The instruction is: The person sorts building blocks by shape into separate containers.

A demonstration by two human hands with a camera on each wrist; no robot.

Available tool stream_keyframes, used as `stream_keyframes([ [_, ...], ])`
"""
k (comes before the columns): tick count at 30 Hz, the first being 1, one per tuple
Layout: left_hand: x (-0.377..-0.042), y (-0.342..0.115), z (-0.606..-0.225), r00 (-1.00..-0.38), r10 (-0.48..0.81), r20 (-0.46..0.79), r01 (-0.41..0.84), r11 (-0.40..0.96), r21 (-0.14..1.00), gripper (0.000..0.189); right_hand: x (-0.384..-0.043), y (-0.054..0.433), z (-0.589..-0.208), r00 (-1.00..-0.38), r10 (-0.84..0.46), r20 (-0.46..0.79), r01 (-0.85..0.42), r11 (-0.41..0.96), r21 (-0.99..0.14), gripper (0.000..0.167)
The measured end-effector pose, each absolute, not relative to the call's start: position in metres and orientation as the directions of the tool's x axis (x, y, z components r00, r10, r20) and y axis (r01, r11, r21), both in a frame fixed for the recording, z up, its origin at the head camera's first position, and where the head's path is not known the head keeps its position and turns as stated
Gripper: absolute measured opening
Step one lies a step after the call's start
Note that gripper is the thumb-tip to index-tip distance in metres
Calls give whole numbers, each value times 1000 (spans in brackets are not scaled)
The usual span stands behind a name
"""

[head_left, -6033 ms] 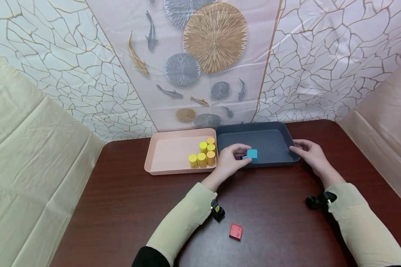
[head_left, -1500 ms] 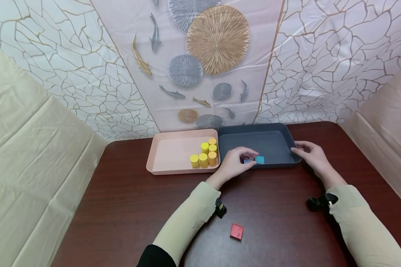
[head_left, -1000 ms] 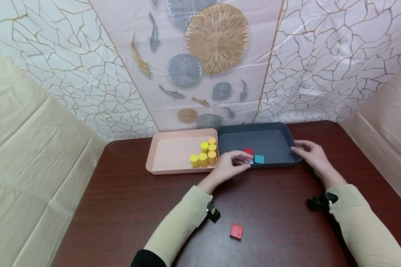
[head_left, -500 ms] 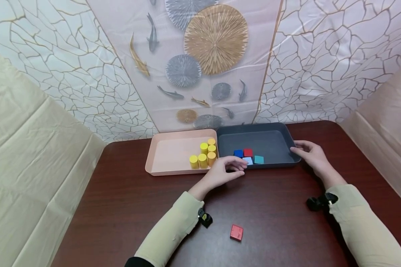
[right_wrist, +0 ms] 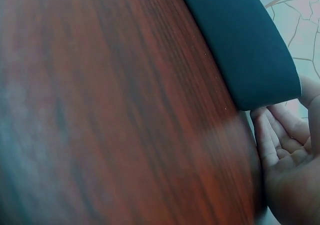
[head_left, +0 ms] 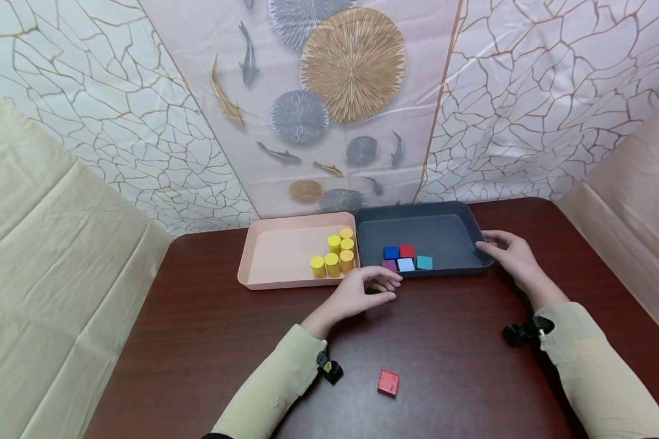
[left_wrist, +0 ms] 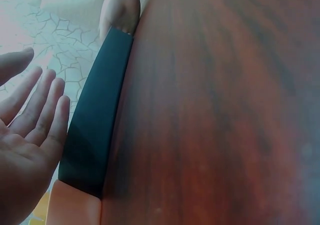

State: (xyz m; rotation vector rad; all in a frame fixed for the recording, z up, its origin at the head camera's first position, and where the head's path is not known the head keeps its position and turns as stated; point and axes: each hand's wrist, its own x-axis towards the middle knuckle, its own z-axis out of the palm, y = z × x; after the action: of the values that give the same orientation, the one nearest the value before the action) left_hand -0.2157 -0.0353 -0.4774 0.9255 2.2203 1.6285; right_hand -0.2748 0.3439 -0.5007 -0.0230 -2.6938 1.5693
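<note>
My left hand (head_left: 359, 294) is empty, its fingers loosely spread just in front of the dark blue tray (head_left: 417, 210); the left wrist view shows its bare palm. In that tray's front left part lie a blue block (head_left: 391, 252), a red block (head_left: 406, 250), a purple block (head_left: 388, 265), a pale blue block (head_left: 406, 264) and a teal block (head_left: 424, 263). With thumb at the rim and fingers lower against the outside, my right hand (head_left: 507, 256) grips the tray's right end. The right wrist view has this same hand (right_wrist: 295, 155) at the tray's corner.
A pink tray (head_left: 274, 247) adjoins the dark one on the left, with several yellow cylinders (head_left: 332, 264) standing at its right side. Another red block (head_left: 388, 383) lies on the brown table (head_left: 198, 353) near the front. A patterned cloth (head_left: 329, 158) hangs behind the trays.
My left hand lowered the teal block into the dark tray and let it go. It then drew back left and towards me, uncovering the other blocks. My right hand stayed on the tray.
</note>
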Motion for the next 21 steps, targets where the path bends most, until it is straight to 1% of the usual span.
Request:
stream_keyframes([
  [16, -200, -48, -477, -695, 711, 103, 361, 221, 906, 39, -275, 343, -501, -1000, 15, 15, -6, 494, -869, 61],
  [21, -193, -54, -478, -669, 742, 51, 347, 251, 904, 42, -274, 343, -500, -1000, 14, 16, -7, 482, -876, 61],
])
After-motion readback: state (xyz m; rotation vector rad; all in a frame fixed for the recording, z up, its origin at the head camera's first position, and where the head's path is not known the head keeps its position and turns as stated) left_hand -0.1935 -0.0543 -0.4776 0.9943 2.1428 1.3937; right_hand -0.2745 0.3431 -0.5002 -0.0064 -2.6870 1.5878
